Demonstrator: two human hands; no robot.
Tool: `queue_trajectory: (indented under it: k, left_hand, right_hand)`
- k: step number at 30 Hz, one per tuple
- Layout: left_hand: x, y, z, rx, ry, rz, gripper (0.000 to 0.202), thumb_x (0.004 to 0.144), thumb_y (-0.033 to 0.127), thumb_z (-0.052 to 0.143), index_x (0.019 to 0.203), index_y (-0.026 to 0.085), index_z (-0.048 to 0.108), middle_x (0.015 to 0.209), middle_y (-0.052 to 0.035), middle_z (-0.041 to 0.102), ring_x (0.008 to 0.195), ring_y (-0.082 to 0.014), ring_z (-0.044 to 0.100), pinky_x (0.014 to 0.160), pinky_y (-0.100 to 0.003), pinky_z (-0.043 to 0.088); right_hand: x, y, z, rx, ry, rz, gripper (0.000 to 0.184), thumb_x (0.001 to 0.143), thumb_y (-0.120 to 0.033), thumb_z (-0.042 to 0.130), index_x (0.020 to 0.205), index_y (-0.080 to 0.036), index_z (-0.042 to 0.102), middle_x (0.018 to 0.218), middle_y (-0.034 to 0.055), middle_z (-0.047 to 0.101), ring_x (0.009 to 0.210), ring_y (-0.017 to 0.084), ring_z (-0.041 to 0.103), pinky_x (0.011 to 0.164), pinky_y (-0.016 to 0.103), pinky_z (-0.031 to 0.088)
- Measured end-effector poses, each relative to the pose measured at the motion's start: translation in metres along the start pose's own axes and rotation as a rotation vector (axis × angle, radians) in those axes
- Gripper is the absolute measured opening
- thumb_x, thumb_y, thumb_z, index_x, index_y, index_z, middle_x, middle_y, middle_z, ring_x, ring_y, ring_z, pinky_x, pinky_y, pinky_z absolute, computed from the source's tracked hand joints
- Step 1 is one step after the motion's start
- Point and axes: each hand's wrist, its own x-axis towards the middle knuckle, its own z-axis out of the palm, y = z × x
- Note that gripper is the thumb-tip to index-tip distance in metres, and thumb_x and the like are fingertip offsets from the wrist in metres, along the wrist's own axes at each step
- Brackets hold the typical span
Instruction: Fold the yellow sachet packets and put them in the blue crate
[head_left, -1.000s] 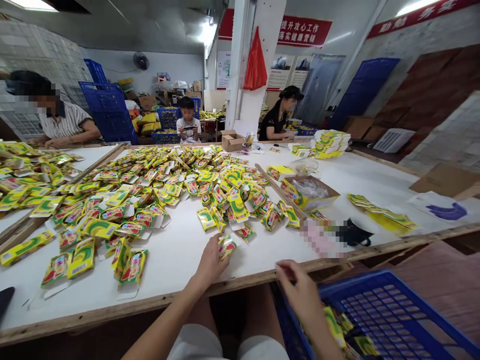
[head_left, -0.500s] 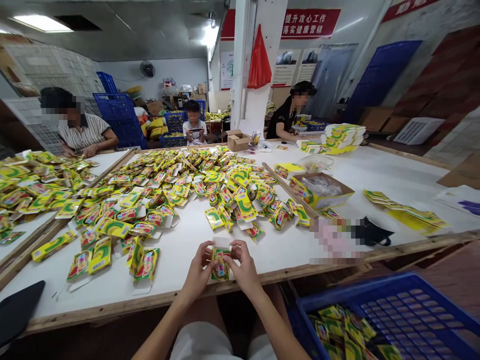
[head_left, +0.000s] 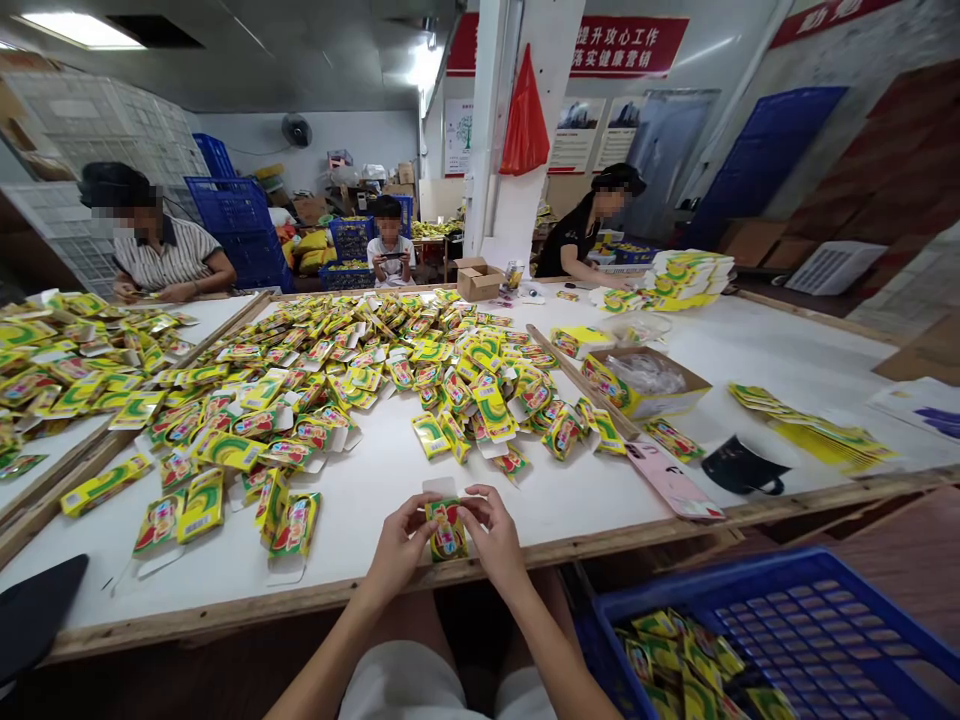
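Near the table's front edge, my left hand (head_left: pixel 403 540) and my right hand (head_left: pixel 491 525) pinch one small yellow, green and red printed carton (head_left: pixel 448 530) from its two sides. Its white end flap (head_left: pixel 439 486) stands open on the far side, away from me. Both thumbs rest on its printed face. Beyond my hands spreads a large heap of like cartons (head_left: pixel 360 350), many with white flaps sticking out. A few cartons (head_left: pixel 294 525) lie apart, left of my left hand.
Wooden strips (head_left: pixel 577 375) divide the white table (head_left: pixel 360 540). To the right are a pink printed item (head_left: pixel 675 480), a black mug (head_left: pixel 742 465), an open box of clear plastic (head_left: pixel 652 375) and flat yellow cartons (head_left: pixel 810 425). A blue crate (head_left: pixel 817 620) with cartons stands below. Several people sit around.
The carton between my hands has shifted slightly right, and its flap now tilts farther back. The person at the back right has leaned an arm farther toward the stacked cartons.
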Motion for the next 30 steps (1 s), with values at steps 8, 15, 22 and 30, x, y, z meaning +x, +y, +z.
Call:
queue_trajectory:
  k: [8,15,22,30]
  left_hand:
    - [0.006,0.006,0.010,0.122,0.051,0.112,0.022,0.084,0.032,0.058,0.101,0.019,0.065,0.109,-0.0086,0.065,0.102,-0.0230,0.061,0.090,-0.036,0.049]
    - [0.007,0.008,0.023,0.121,0.126,0.188,0.020,0.088,0.026,0.051,0.107,0.020,0.055,0.107,-0.0083,0.063,0.101,-0.0206,0.060,0.091,-0.036,0.048]
    - [0.006,0.012,0.022,0.137,0.196,0.122,0.019,0.085,0.033,0.057,0.093,0.017,0.064,0.096,-0.0076,0.069,0.090,-0.0205,0.064,0.083,-0.032,0.049]
    - [0.019,0.013,0.024,0.103,0.272,0.045,0.017,0.083,0.032,0.059,0.083,0.016,0.063,0.078,-0.0029,0.066,0.073,-0.0156,0.059,0.069,-0.025,0.047]
  right_hand:
    - [0.016,-0.009,-0.004,-0.187,-0.089,-0.126,0.016,0.085,-0.032,0.055,0.085,-0.020,0.065,0.088,0.0060,0.070,0.085,0.022,0.065,0.079,0.034,0.052]
    - [0.023,-0.010,-0.006,-0.118,-0.116,-0.167,0.014,0.084,-0.024,0.055,0.095,-0.020,0.063,0.090,0.0045,0.068,0.087,0.019,0.064,0.080,0.032,0.052]
    - [0.020,-0.020,-0.005,-0.169,-0.147,-0.214,0.011,0.084,-0.025,0.057,0.083,-0.019,0.067,0.087,0.0050,0.067,0.082,0.018,0.062,0.073,0.030,0.050]
    - [0.034,-0.021,-0.002,-0.280,-0.132,-0.130,0.015,0.084,-0.029,0.056,0.080,-0.018,0.066,0.073,0.0024,0.067,0.067,0.016,0.060,0.066,0.027,0.047]
